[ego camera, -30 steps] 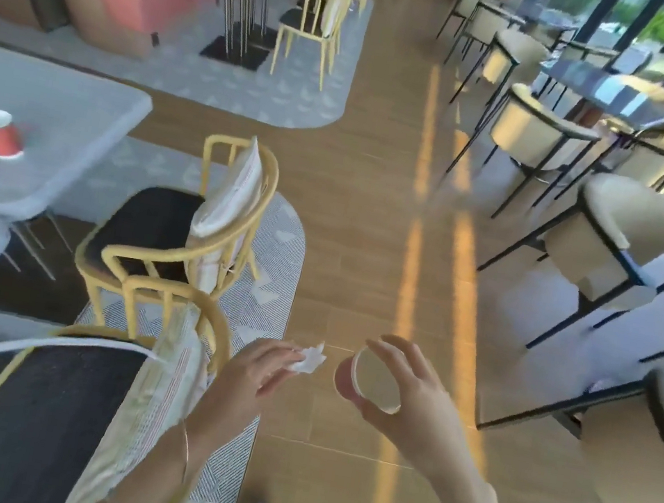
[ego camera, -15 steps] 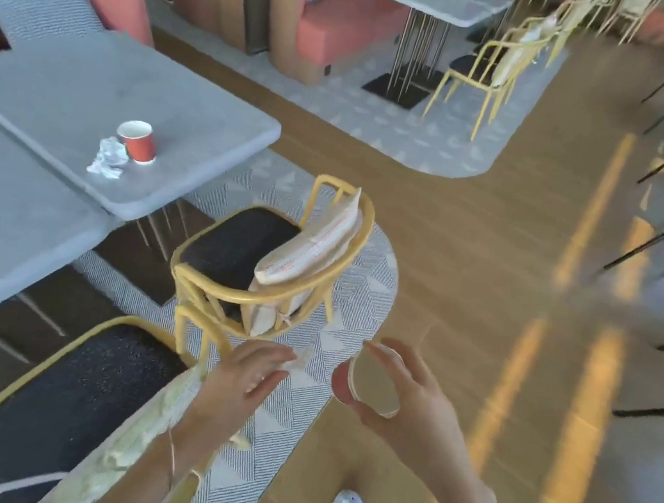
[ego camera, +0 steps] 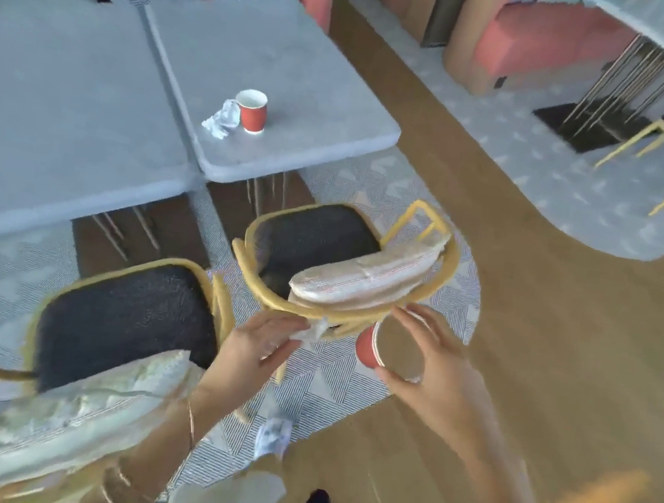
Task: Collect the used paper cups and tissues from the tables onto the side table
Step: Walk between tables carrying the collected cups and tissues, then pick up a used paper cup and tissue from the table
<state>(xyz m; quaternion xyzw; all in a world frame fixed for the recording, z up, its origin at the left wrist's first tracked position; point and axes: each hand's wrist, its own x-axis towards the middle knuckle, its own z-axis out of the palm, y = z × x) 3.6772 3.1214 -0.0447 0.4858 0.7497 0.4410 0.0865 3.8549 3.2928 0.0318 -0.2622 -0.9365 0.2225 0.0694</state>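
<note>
1. carrying a load in both: left grip pinches a crumpled tissue between thumb and fingers. right grip is wrapped round the rim of a red paper cup, which is tipped over with its mouth toward the wearer.
2. next targets: second red cup stands upright on the grey desk, toward its near right corner. wadded tissue lies just beside it on the cup's left and looks to be touching it.
3. key relation: both targets lie ahead and left of the grips, with the yellow chair in between. left grip is the nearer one, and the wad sits on its side of the cup.
4. judgement: neither grip is free, so pickup likely means nesting the held cup with the desk cup and adding the wad to the left pinch.
5. risk: the reach passes over the chair back, and a light upright cup tips if nudged.
6. side table: can't identify it in view.
</note>
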